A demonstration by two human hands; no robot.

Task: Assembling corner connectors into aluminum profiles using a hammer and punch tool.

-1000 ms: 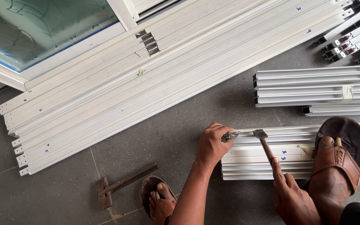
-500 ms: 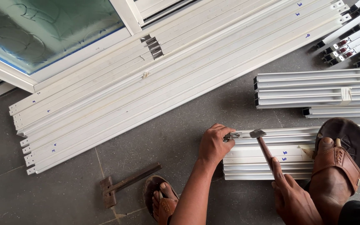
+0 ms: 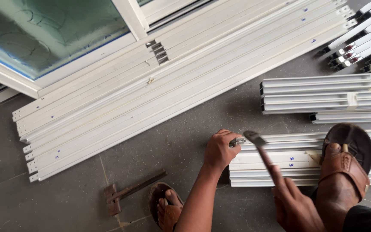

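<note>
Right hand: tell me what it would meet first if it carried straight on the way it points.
The right hand points up-left along its hammer. Carried on, the hammer head would likely first meet the small metal piece that the left hand holds at the end of the white profiles; depth is unclear.

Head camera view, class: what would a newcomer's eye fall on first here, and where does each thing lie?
At lower centre, the left hand pinches a small metal fitting against the end of a white profile stack, while the right hand swings a hammer at it. A sandalled foot pins that stack at right. A second hammer lies on the grey floor, lower left.
</note>
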